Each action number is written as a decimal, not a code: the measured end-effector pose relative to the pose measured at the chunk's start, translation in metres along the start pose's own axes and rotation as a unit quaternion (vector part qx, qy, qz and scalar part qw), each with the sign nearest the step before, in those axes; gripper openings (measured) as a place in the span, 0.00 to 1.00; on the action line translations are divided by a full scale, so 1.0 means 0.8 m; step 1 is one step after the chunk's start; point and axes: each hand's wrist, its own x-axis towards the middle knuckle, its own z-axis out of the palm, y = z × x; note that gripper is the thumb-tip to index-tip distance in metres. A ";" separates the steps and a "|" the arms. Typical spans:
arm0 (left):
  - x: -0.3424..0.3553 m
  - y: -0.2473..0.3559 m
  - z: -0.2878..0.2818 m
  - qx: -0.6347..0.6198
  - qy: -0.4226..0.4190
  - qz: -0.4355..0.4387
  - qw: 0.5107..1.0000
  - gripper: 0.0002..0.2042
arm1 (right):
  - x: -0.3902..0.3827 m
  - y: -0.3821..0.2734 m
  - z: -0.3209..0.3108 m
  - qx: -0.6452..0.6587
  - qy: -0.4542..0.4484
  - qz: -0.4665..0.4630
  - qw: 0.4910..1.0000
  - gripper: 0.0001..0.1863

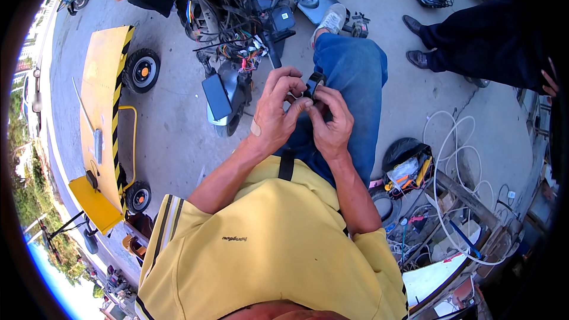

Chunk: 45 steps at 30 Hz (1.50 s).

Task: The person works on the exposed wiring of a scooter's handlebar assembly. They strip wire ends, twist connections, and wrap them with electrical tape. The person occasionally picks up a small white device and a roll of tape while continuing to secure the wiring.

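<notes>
Black tape roll (314, 85) sits above the knee, pinched btwn both hands. Left hand (277, 112) grips it w/ fingers curled; right hand (332, 121) clenched on its lower side. Stripped scooter (237, 29) just ahead, yellow cart (106, 112) to the left.

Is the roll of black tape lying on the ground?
No, both hands, left and right, hold the black tape roll up above the knee.

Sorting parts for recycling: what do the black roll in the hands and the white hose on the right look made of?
Black roll, pinched by both the left hand and the right hand: probably vinyl tape, smooth, slightly glossy. White hose: flexible plastic or rubber, judging by its loose loops.
</notes>
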 end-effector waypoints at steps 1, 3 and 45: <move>-0.001 -0.001 0.000 0.000 0.001 0.001 1.000 0.15 | 0.000 0.000 0.000 -0.003 0.000 -0.002 1.000 0.17; -0.001 -0.002 0.000 -0.004 -0.001 0.000 1.000 0.14 | 0.000 0.000 0.000 -0.008 -0.003 -0.007 1.000 0.17; 0.017 0.007 -0.036 0.129 -0.042 0.024 0.990 0.11 | -0.003 -0.003 0.004 -0.039 -0.046 0.009 0.998 0.18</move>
